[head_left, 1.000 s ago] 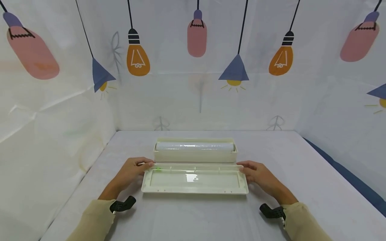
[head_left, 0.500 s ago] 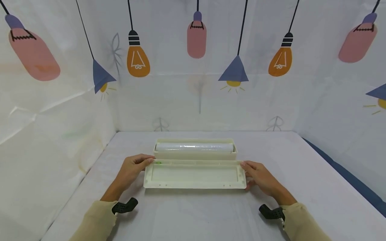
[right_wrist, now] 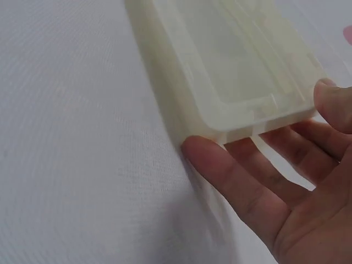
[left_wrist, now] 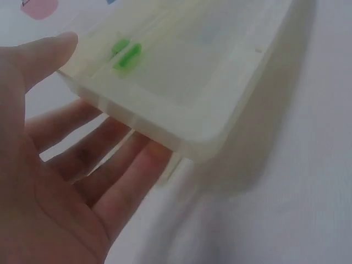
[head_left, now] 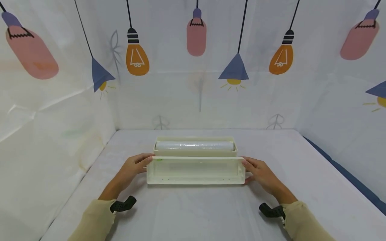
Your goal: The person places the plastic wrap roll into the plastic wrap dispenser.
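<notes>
A cream plastic lid (head_left: 196, 171) stands tilted at the front of a long cream box (head_left: 196, 154), its inner side toward me. Inside the box lies a shiny whitish roll that looks like plastic wrap (head_left: 194, 146). My left hand (head_left: 132, 169) holds the lid's left end, thumb at the upper corner and fingers against the end wall and underside. At the other end my right hand (head_left: 261, 172) grips likewise. A small green piece (left_wrist: 129, 56) sits near the lid's upper left corner. The lid covers the lower part of the box front.
A white cloth covers the table (head_left: 193, 214). White sheeting with printed lamps (head_left: 233, 68) hangs behind and on both sides. Each wrist carries a black camera mount (head_left: 123, 204).
Both hands have raised the lid's front edge and swung it toward the box. It leans more upright and hides more of the box front.
</notes>
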A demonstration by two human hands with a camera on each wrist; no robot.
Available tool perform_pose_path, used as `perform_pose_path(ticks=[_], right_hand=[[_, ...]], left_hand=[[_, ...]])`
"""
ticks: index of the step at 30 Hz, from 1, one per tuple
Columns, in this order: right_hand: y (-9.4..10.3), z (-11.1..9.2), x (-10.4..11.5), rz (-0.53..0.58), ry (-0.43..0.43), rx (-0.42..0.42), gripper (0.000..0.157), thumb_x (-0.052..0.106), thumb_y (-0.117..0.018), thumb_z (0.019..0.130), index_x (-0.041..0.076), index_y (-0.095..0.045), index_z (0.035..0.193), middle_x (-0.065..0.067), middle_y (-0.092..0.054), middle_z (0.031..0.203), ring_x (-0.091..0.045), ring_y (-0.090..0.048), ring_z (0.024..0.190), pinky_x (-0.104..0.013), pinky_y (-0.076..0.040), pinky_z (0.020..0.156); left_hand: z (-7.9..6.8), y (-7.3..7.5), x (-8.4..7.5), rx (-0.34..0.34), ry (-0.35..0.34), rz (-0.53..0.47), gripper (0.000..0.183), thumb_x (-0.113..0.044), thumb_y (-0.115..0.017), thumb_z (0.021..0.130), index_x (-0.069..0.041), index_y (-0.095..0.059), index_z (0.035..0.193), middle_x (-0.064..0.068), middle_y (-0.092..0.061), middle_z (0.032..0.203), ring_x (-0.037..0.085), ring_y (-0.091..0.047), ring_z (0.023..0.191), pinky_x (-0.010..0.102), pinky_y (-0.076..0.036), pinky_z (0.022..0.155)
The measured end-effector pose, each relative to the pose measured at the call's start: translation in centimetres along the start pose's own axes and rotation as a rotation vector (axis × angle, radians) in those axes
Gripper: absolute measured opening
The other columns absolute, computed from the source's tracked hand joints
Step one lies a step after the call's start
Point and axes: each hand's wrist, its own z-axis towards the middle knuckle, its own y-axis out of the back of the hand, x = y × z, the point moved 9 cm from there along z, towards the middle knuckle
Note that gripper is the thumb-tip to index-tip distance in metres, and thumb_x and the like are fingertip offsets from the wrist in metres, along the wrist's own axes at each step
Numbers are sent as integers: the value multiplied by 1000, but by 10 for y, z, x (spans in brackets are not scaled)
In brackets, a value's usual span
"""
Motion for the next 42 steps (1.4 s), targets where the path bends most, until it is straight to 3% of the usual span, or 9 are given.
perform_pose_path(ticks=[4,11,19,30,36,42], right_hand=[[3,-1,2,-23,31,-36,58,34,-48,108,-5,-40,149,-28,-48,142,-39,-55,116,-42,-60,73],[4,0,2,-9,57,-55,56,31,-50,107,-5,-41,150,-28,-48,143,-37,-57,114,-41,-60,75],[5,2,7,15,66,-86,57,33,-52,106,-4,-43,149,-27,-49,143,-34,-58,113,-41,-60,76],[11,-2,6,86,34,-146,59,35,-54,105,-5,-43,148,-26,-45,146,-31,-59,117,-40,-59,84],[10,-1,9,115,51,-160,60,33,-56,105,-5,-42,148,-25,-44,148,-25,-59,117,-42,-57,87],[14,-2,11,97,78,-199,59,33,-57,104,-4,-44,148,-23,-45,148,-16,-60,115,-40,-57,88]], left_hand=[[-1,-5,3,29,50,12,61,-45,-57,102,5,-56,137,20,-58,135,31,-61,114,39,-58,85],[-3,-7,7,4,122,51,66,-52,-55,100,4,-58,134,16,-65,120,25,-65,102,38,-60,71],[-2,-2,4,-5,99,-33,62,-47,-57,101,6,-59,133,18,-64,120,26,-64,101,41,-61,70],[0,-3,3,-9,42,-67,62,-44,-60,101,2,-54,141,20,-55,139,34,-58,118,39,-59,81],[-4,-5,-3,27,-5,-74,61,-38,-59,102,4,-49,144,23,-52,143,36,-59,119,39,-58,85],[-4,-9,0,76,3,-100,63,-36,-60,102,6,-44,147,25,-52,141,32,-62,116,42,-56,89]])
